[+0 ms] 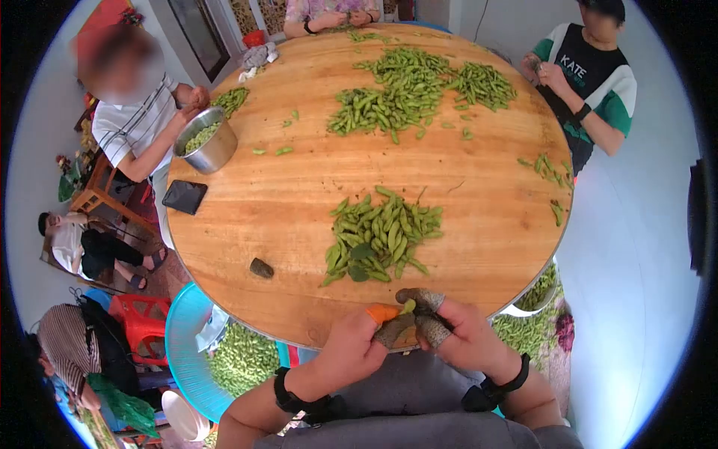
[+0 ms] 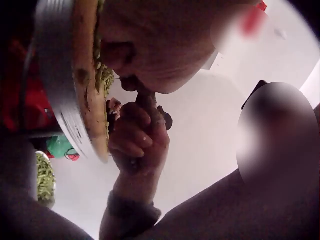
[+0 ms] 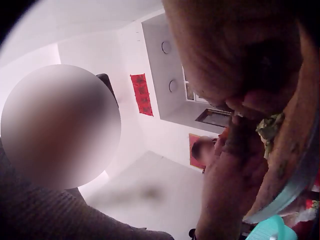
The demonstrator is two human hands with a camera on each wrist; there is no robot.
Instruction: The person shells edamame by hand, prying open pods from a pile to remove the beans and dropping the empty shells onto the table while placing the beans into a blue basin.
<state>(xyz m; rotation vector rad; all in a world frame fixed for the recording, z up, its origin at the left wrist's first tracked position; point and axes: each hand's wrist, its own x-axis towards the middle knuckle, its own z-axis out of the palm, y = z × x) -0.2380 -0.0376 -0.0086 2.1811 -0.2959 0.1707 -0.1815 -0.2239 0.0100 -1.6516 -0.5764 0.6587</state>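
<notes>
Both hands meet over the near edge of the round wooden table [image 1: 254, 161]. A small green bean pod [image 1: 407, 306] shows at their fingertips. My left hand [image 1: 350, 344] pinches it between a grey-covered thumb and a finger wrapped in orange. From the other side my right hand [image 1: 467, 333] closes on it with curled fingers, thumb and forefinger in worn grey covers. In the left wrist view the right hand [image 2: 137, 137] has its fingers bent in. Just beyond the hands lies a heap of green pods [image 1: 385, 232] with a dark leaf [image 1: 360, 252] on it.
A dark stub [image 1: 262, 268], a phone [image 1: 185, 197] and a steel pot [image 1: 217, 150] of beans stand at the left. A larger pod heap [image 1: 396, 90] lies at the far side. People sit around the table. A turquoise basket [image 1: 187, 352] stands on the floor.
</notes>
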